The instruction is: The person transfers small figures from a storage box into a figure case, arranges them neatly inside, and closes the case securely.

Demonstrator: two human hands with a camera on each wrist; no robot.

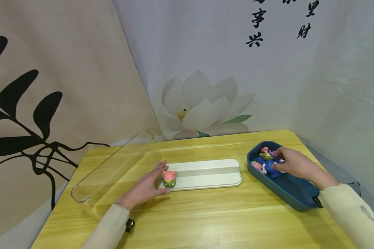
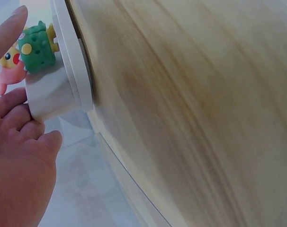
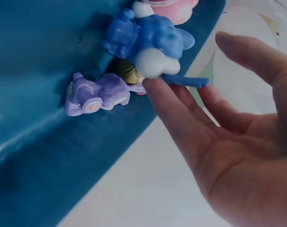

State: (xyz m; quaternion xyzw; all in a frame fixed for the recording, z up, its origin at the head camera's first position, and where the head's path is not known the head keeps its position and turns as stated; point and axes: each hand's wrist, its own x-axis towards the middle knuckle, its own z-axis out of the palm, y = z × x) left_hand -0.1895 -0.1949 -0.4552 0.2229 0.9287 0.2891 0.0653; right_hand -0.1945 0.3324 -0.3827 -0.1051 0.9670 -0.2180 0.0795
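Observation:
A small figurine with a pink hood and green body [image 1: 169, 178] stands at the left end of a white stepped display base [image 1: 205, 179]. My left hand [image 1: 146, 188] is spread around that end, thumb in front and fingers behind, touching the base's end. In the left wrist view the green figurine [image 2: 37, 49] sits by the fingers, ungripped. My right hand [image 1: 294, 165] reaches into a dark blue tray [image 1: 299, 192]. Its fingers touch a blue and white figurine [image 3: 157, 38], while the thumb stands apart from it. A purple figurine [image 3: 101, 94] lies beside the fingertips.
A clear plastic cover [image 1: 118, 169] lies at the left of the wooden table [image 1: 205, 221]. Other small figurines, including a pink one [image 1: 256, 166] and a green one [image 1: 266, 155], lie in the tray's far end. Printed cloth [image 1: 205, 52] hangs behind the table.

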